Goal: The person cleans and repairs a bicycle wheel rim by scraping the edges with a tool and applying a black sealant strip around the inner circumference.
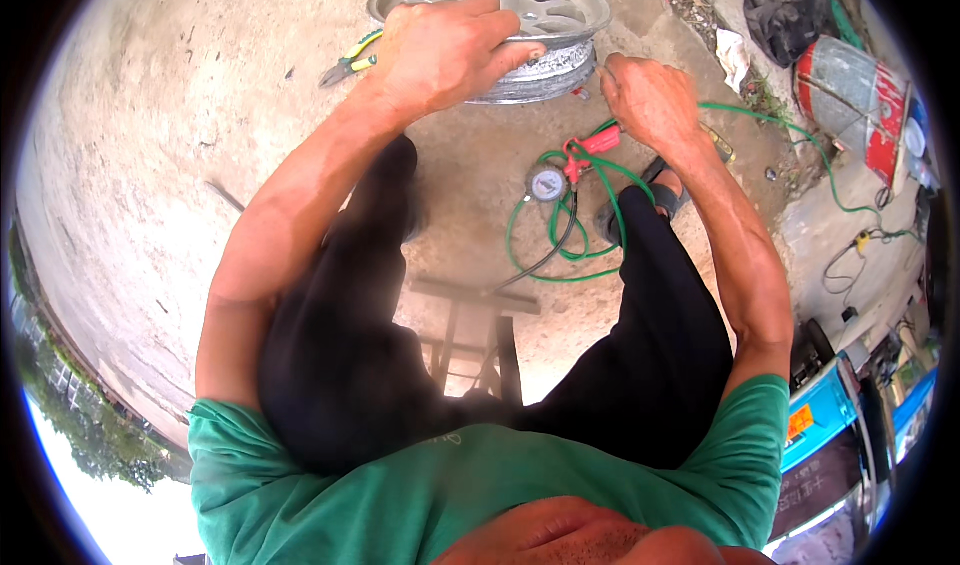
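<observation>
A bare silver wheel rim (565, 17) with spokes sits on the ground at the top of the view, tilted a little toward me. My left hand (450, 50) grips its near edge, thumb along the lip and the other fingers curled over the face. Just right of the rim, my right hand (650, 97) is closed with thumb and fingers pinched together. What it holds, if anything, is too small to make out. Below it lies a tyre inflator with a round pressure gauge (547, 183) and a red handle (600, 141).
Yellow-green pliers (350, 62) lie left of the rim. A green air hose (570, 279) coils between my feet and runs off right. A red-and-grey metal drum (850, 100) lies near black bags (782, 17). A blue box (815, 420) stands at lower right.
</observation>
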Motion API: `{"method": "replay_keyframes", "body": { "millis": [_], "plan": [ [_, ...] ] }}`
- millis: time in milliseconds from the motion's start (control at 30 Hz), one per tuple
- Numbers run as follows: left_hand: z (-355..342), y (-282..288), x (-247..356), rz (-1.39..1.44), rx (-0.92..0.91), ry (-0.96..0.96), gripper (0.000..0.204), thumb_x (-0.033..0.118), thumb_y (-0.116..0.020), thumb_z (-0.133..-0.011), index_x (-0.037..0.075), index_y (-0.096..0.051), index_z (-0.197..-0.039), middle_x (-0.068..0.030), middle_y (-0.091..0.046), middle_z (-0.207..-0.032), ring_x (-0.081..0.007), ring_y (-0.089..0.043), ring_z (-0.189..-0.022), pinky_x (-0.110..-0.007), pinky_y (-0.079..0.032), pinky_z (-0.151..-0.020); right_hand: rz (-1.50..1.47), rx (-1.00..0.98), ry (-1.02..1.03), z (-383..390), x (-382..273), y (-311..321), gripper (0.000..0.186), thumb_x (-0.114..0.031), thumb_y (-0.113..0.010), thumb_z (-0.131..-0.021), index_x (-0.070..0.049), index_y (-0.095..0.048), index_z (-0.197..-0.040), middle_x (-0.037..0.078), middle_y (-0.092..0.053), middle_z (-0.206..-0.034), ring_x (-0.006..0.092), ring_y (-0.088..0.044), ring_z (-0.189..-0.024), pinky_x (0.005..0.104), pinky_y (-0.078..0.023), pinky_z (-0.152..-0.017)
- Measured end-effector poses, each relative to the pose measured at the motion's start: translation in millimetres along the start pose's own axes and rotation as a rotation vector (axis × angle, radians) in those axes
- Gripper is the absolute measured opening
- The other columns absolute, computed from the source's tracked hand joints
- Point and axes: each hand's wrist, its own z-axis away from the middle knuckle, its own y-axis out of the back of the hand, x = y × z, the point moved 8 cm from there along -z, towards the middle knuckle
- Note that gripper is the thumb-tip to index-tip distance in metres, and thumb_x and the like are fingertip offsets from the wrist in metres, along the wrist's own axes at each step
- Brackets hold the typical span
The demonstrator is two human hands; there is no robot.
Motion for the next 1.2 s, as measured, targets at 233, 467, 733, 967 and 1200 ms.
{"method": "replay_keyframes", "body": {
  "millis": [233,467,733,967,1200],
  "plan": [
    [5.3,-4.3,-0.5,0.003,-0.016,0.052,0.034,0.046,-0.071,-0.092,0.013,-0.070,-0.087,-0.0016,-0.061,-0.079,-0.0275,-0.067,-0.067,-0.040,-0.053,-0.054,-0.089,0.085,-0.033,13.9,-11.0,2.2,0.029,-0.030,-0.059,-0.097,-0.003,-0.070,-0.093,0.025,-0.071,-0.085,0.0456,-0.070,-0.081,0.0558,-0.055,-0.074],
    [-1.8,-3.6,4.4,0.006,-0.019,0.028,0.033,0.044,-0.073,-0.092,0.012,-0.070,-0.085,-0.0016,-0.062,-0.079,-0.0269,-0.067,-0.067,-0.040,-0.053,-0.054,-0.021,0.093,-0.114,-28.2,35.3,-15.0,0.035,-0.033,-0.052,-0.099,-0.002,-0.069,-0.094,0.024,-0.072,-0.087,0.0470,-0.069,-0.087,0.0567,-0.054,-0.079],
    [1.3,-0.8,-5.9,0.007,0.022,0.052,0.033,0.045,-0.073,-0.092,0.012,-0.070,-0.085,-0.0019,-0.063,-0.079,-0.0270,-0.067,-0.066,-0.040,-0.054,-0.055,-0.045,0.079,0.005,-4.4,10.1,4.6,0.033,-0.033,-0.055,-0.098,-0.004,-0.070,-0.095,0.023,-0.072,-0.087,0.0441,-0.069,-0.084,0.0540,-0.054,-0.075],
    [-1.3,-4.9,-1.9,-0.005,-0.016,0.062,0.035,0.046,-0.071,-0.093,0.012,-0.070,-0.085,-0.0021,-0.064,-0.080,-0.0286,-0.068,-0.068,-0.042,-0.054,-0.057,-0.183,0.091,0.058,17.9,-28.7,9.2,0.030,-0.033,-0.058,-0.096,-0.005,-0.069,-0.096,0.022,-0.073,-0.090,0.0434,-0.069,-0.084,0.0542,-0.053,-0.074],
    [-4.4,-0.7,-7.1,-0.005,0.027,0.044,0.034,0.045,-0.072,-0.093,0.012,-0.070,-0.084,-0.0023,-0.063,-0.078,-0.0276,-0.067,-0.065,-0.041,-0.054,-0.055,-0.065,0.122,-0.076,-20.9,35.0,-7.2,0.033,-0.034,-0.056,-0.099,-0.004,-0.068,-0.093,0.025,-0.070,-0.084,0.0474,-0.067,-0.084,0.0573,-0.052,-0.075]
  ]
}}
